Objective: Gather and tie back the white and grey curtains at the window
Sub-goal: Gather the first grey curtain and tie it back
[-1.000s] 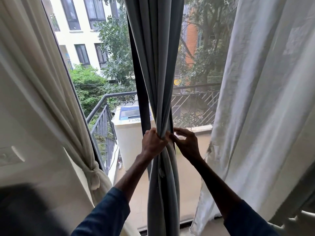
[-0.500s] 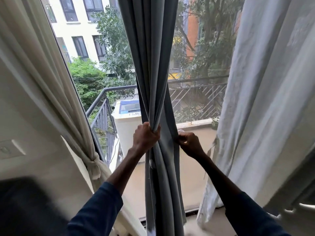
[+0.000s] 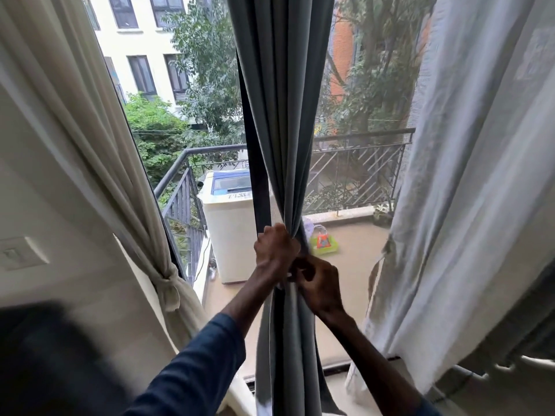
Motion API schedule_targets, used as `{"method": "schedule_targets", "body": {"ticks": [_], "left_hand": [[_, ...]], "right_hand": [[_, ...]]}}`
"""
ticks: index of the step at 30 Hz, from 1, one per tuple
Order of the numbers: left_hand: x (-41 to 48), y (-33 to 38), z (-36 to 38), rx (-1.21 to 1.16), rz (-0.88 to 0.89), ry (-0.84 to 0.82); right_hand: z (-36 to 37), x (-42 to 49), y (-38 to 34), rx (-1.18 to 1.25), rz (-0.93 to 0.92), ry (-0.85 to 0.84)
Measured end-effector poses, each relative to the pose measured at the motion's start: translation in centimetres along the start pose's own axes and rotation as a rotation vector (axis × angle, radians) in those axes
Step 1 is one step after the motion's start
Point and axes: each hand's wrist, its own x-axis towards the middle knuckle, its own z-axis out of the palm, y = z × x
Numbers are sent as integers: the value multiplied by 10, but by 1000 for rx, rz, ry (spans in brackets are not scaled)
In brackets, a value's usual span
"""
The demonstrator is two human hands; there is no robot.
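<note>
Looking at a big sheer white curtain [image 3: 468, 205] filling the whole right side, hanging loose and untied. Over on the left, a cream-white curtain [image 3: 90, 139] swept against the wall and already cinched low down with a fabric tie [image 3: 168, 280]. Dead centre in front of the window glass, the grey curtain [image 3: 282, 115], bunched into one narrow column from top to floor. Out on the balcony, a white top-load washing machine [image 3: 231, 232] just behind that grey bundle, beside the dark metal railing [image 3: 357, 172]. Dark blue sleeves [image 3: 195, 364] on the arms. Then the left hand [image 3: 276, 247], fingers wrapped tight round the grey bundle at its pinched-in waist. Right below and touching it, the right hand [image 3: 319, 288], fingers curled in and pinching fabric at the same spot; can't tell exactly which fold. Smallest bits: a green toy [image 3: 324, 246] on the balcony floor right of the hands, and a wall switch [image 3: 18, 253] at far left.
</note>
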Motion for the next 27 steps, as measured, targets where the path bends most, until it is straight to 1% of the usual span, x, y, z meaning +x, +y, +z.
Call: {"method": "schedule_targets", "body": {"ticks": [2,4,6,7,8,9,11,12,14,16,17,18,19,20,22,24,25,27], "left_hand": [[1,3,3,-57,-3,-67],[2,1,4,-80,-1,-108],[1,-4,2,-96,7,-115],[1,-7,1,-103,18,-126],[2,-10,1,-104,42,-142],[4,-14,0,-105,75,-158],[6,-22,0,-106,145,-204],[7,-25,-1,-102,186,-227],[6,-29,-6,-113,273,-298],[4,-31,-12,-125,343,-358],[4,-32,-15,-126,361,-360],[3,-36,-16,-123,361,-356],[3,-41,-15,-123,340,-343],[1,-45,-15,-120,307,-305],[-3,-52,-11,-112,206,-182],[-9,-52,-7,-121,115,-77],[-12,-49,-6,-129,82,-51],[-16,-43,-4,-137,35,-38]], "right_hand": [[6,-3,-7,1,-19,-10],[3,0,-3,32,60,-21],[-6,4,7,98,108,-95],[-11,6,11,106,93,-116],[-17,8,13,99,74,-104],[-23,11,14,92,58,-54],[-34,23,21,80,87,63],[-38,32,29,66,124,79],[-44,47,37,76,228,-11],[-49,58,38,229,295,-172],[-52,59,36,302,309,-248],[-54,59,34,335,314,-306],[-55,57,36,340,311,-330],[-54,54,41,338,302,-315],[-51,45,47,295,290,-237],[-42,37,48,171,274,-163],[-36,32,44,109,242,-130],[-23,20,31,10,118,-47]]}}
